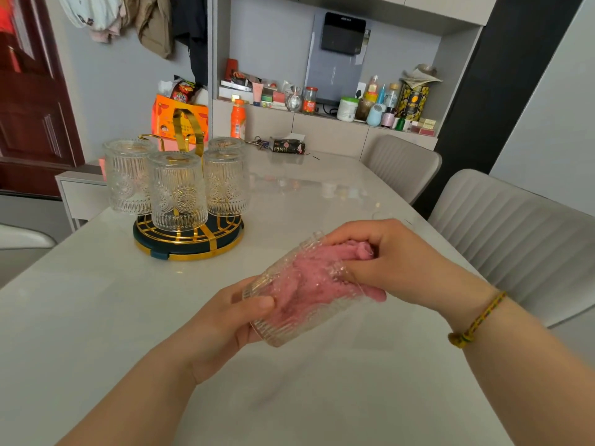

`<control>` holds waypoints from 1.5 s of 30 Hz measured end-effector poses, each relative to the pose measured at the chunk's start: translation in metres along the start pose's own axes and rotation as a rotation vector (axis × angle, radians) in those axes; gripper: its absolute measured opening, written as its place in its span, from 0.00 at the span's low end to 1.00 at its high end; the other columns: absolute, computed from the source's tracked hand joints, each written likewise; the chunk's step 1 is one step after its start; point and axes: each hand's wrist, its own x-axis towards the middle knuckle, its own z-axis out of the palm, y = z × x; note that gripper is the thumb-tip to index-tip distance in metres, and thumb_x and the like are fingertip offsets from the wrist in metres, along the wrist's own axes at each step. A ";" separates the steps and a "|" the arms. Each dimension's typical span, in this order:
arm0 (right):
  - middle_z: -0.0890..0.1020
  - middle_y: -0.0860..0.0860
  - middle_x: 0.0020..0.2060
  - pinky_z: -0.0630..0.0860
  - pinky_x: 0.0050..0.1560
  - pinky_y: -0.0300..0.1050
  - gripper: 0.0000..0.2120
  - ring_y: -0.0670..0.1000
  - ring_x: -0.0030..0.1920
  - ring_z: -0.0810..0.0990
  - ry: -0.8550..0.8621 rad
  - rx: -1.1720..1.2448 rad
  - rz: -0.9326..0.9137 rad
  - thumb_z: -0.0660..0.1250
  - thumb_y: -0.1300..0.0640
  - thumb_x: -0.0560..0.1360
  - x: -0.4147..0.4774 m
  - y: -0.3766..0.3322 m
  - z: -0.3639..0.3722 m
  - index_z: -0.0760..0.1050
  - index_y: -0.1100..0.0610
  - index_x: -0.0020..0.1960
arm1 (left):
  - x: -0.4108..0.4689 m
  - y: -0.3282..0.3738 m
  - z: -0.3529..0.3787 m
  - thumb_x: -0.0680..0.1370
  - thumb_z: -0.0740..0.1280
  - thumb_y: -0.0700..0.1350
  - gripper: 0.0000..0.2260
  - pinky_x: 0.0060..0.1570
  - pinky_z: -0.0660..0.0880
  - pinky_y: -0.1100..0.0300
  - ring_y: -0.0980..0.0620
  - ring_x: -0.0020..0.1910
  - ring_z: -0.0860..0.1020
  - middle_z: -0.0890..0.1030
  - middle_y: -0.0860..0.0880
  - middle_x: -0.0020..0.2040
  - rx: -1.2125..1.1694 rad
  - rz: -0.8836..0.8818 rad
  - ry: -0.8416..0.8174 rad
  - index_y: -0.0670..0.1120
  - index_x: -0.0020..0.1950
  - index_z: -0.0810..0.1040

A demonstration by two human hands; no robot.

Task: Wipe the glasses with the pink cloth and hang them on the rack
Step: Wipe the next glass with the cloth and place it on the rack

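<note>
The left hand [222, 320] clasps the ribbed glass [283, 329]; the right hand [396, 259] pinches pink cloth [354, 249] stuffed inside, fingertips hidden.

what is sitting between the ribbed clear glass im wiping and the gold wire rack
Nothing visible lies on the white table between the ribbed clear glass and the gold wire rack. Four upside-down glasses already crowd its near side, though.

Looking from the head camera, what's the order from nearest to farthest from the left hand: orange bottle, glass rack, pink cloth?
1. Pink cloth, inside the glass the left hand grips.
2. Glass rack, farther ahead, to the left.
3. Orange bottle, far back, behind the rack.
</note>
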 end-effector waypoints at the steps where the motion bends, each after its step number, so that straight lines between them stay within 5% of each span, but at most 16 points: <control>1: 0.79 0.51 0.32 0.72 0.30 0.30 0.12 0.42 0.29 0.75 -0.037 0.015 0.020 0.68 0.66 0.69 0.002 0.001 0.001 0.78 0.49 0.41 | 0.001 -0.001 -0.001 0.44 0.79 0.62 0.42 0.36 0.78 0.63 0.51 0.43 0.83 0.84 0.46 0.47 -0.009 0.002 0.011 0.45 0.53 0.79; 5: 0.74 0.56 0.26 0.71 0.39 0.42 0.09 0.47 0.31 0.71 -0.111 0.102 0.107 0.62 0.54 0.75 0.007 0.019 0.006 0.79 0.48 0.38 | 0.003 0.001 -0.001 0.54 0.76 0.60 0.25 0.32 0.78 0.61 0.52 0.37 0.83 0.85 0.48 0.42 -0.012 -0.042 0.053 0.49 0.47 0.83; 8: 0.77 0.54 0.28 0.75 0.49 0.41 0.31 0.52 0.36 0.76 -0.143 0.282 0.133 0.58 0.38 0.72 0.002 0.036 0.011 0.74 0.69 0.48 | 0.006 0.001 0.000 0.62 0.69 0.54 0.17 0.28 0.78 0.61 0.51 0.31 0.81 0.84 0.47 0.37 -0.028 -0.112 0.105 0.48 0.48 0.79; 9: 0.79 0.52 0.31 0.76 0.49 0.40 0.31 0.53 0.39 0.77 -0.164 0.301 0.134 0.63 0.38 0.68 0.000 0.039 0.014 0.74 0.67 0.50 | 0.006 0.000 -0.001 0.62 0.64 0.55 0.18 0.28 0.78 0.61 0.50 0.30 0.81 0.84 0.46 0.36 -0.033 -0.127 0.109 0.48 0.48 0.78; 12: 0.82 0.42 0.39 0.75 0.43 0.31 0.19 0.41 0.43 0.81 -0.166 0.335 0.085 0.73 0.54 0.61 -0.003 0.045 0.026 0.74 0.50 0.51 | 0.008 -0.002 -0.003 0.62 0.60 0.56 0.21 0.26 0.78 0.61 0.48 0.29 0.81 0.84 0.44 0.36 -0.029 -0.172 0.120 0.46 0.49 0.77; 16: 0.82 0.47 0.31 0.76 0.36 0.34 0.14 0.45 0.34 0.80 0.092 0.556 0.124 0.73 0.57 0.59 -0.002 0.063 0.052 0.76 0.55 0.43 | 0.012 -0.007 -0.004 0.63 0.57 0.61 0.26 0.26 0.78 0.60 0.48 0.26 0.78 0.80 0.41 0.33 -0.004 -0.253 0.102 0.44 0.49 0.78; 19: 0.85 0.50 0.36 0.78 0.40 0.36 0.15 0.48 0.39 0.83 0.193 0.690 0.182 0.73 0.55 0.59 0.000 0.076 0.058 0.78 0.58 0.44 | 0.016 -0.009 -0.003 0.63 0.54 0.64 0.28 0.30 0.79 0.60 0.48 0.29 0.80 0.81 0.41 0.37 0.096 -0.240 0.123 0.48 0.51 0.78; 22: 0.85 0.53 0.40 0.79 0.48 0.41 0.14 0.50 0.42 0.83 0.252 0.854 0.259 0.76 0.55 0.61 -0.001 0.085 0.058 0.80 0.59 0.43 | 0.015 -0.008 -0.001 0.66 0.66 0.66 0.21 0.36 0.79 0.63 0.56 0.43 0.83 0.80 0.51 0.57 0.175 -0.111 0.168 0.60 0.55 0.73; 24: 0.85 0.54 0.41 0.78 0.49 0.42 0.19 0.51 0.43 0.83 0.251 0.903 0.297 0.73 0.50 0.58 -0.003 0.085 0.060 0.79 0.60 0.45 | 0.014 -0.009 -0.002 0.56 0.75 0.61 0.32 0.40 0.78 0.66 0.62 0.50 0.80 0.73 0.60 0.62 0.301 0.002 0.164 0.71 0.56 0.67; 29: 0.80 0.50 0.33 0.73 0.39 0.33 0.19 0.45 0.34 0.78 0.298 0.689 0.227 0.73 0.43 0.62 -0.005 0.077 0.064 0.77 0.59 0.38 | 0.013 -0.013 -0.001 0.49 0.74 0.51 0.31 0.32 0.76 0.67 0.58 0.39 0.82 0.81 0.55 0.45 0.295 0.119 0.265 0.61 0.51 0.74; 32: 0.67 0.42 0.21 0.62 0.27 0.28 0.22 0.40 0.24 0.63 0.314 0.459 0.064 0.66 0.36 0.65 -0.010 0.067 0.062 0.68 0.51 0.25 | 0.013 -0.012 -0.001 0.54 0.71 0.52 0.23 0.26 0.77 0.62 0.52 0.34 0.83 0.84 0.51 0.39 0.104 0.041 0.251 0.54 0.48 0.78; 37: 0.64 0.45 0.21 0.62 0.27 0.30 0.26 0.42 0.24 0.62 0.328 0.387 0.087 0.67 0.36 0.62 -0.008 0.072 0.065 0.60 0.55 0.26 | 0.011 -0.009 0.001 0.63 0.73 0.54 0.19 0.26 0.78 0.63 0.49 0.31 0.82 0.84 0.47 0.39 0.126 -0.132 0.196 0.53 0.51 0.75; 39: 0.75 0.55 0.25 0.73 0.36 0.40 0.32 0.43 0.33 0.62 0.365 0.525 0.203 0.67 0.37 0.65 -0.005 0.074 0.068 0.68 0.69 0.31 | 0.010 -0.010 0.001 0.62 0.73 0.59 0.24 0.32 0.79 0.62 0.51 0.36 0.83 0.83 0.48 0.46 0.193 -0.142 0.177 0.55 0.55 0.73; 40: 0.81 0.62 0.35 0.76 0.45 0.49 0.34 0.61 0.52 0.74 0.354 0.624 0.284 0.64 0.38 0.64 -0.004 0.077 0.069 0.72 0.73 0.38 | 0.010 -0.011 0.000 0.60 0.74 0.61 0.28 0.36 0.79 0.62 0.53 0.40 0.83 0.81 0.51 0.51 0.252 -0.119 0.155 0.58 0.57 0.71; 43: 0.85 0.56 0.39 0.80 0.45 0.43 0.25 0.51 0.41 0.84 0.283 0.898 0.406 0.59 0.41 0.66 -0.004 0.076 0.069 0.80 0.62 0.41 | 0.009 -0.011 -0.001 0.51 0.75 0.55 0.36 0.44 0.79 0.63 0.60 0.48 0.81 0.74 0.59 0.58 0.379 0.029 0.176 0.72 0.55 0.66; 45: 0.85 0.49 0.34 0.79 0.40 0.35 0.22 0.44 0.36 0.83 0.244 1.007 0.370 0.56 0.45 0.74 -0.004 0.078 0.065 0.81 0.56 0.35 | 0.011 -0.009 -0.001 0.49 0.75 0.51 0.33 0.38 0.78 0.64 0.58 0.45 0.82 0.78 0.57 0.53 0.314 0.107 0.219 0.68 0.52 0.72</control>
